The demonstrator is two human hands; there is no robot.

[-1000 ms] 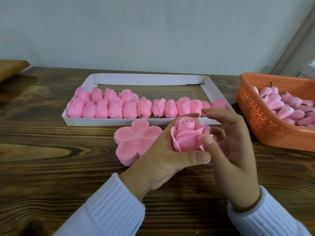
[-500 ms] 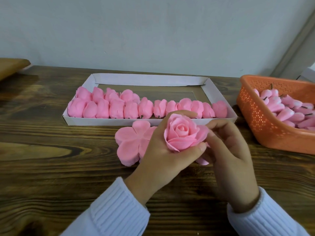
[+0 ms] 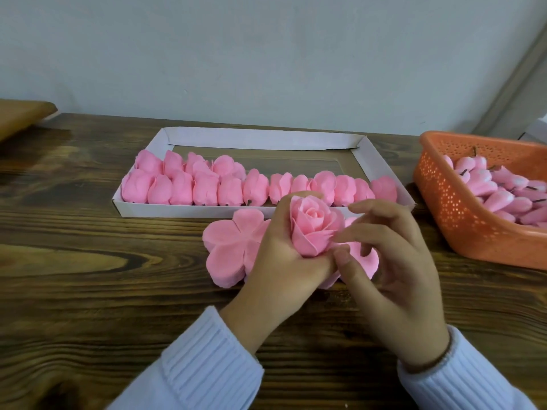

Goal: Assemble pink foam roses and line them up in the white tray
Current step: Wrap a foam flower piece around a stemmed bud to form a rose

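Observation:
My left hand (image 3: 281,261) grips a pink foam rose (image 3: 312,224) from the left and below, the bloom facing up at me. My right hand (image 3: 390,261) touches the rose's right side with fingertips and thumb, its other fingers spread. Under both hands a stack of flat pink petal sheets (image 3: 233,247) lies on the table. Behind them the white tray (image 3: 260,139) holds a long row of finished roses (image 3: 207,187) along its near wall, with a short second row at the left.
An orange perforated basket (image 3: 461,220) full of pink rose buds (image 3: 503,193) stands at the right. A brown wooden board (image 3: 20,113) sits at the far left edge. The dark wooden table (image 3: 88,291) runs back to a pale wall.
The rose has turned in my left hand so its bloom faces up. My right fingers have moved from under its right side to pinch an outer petal. The view has dipped slightly.

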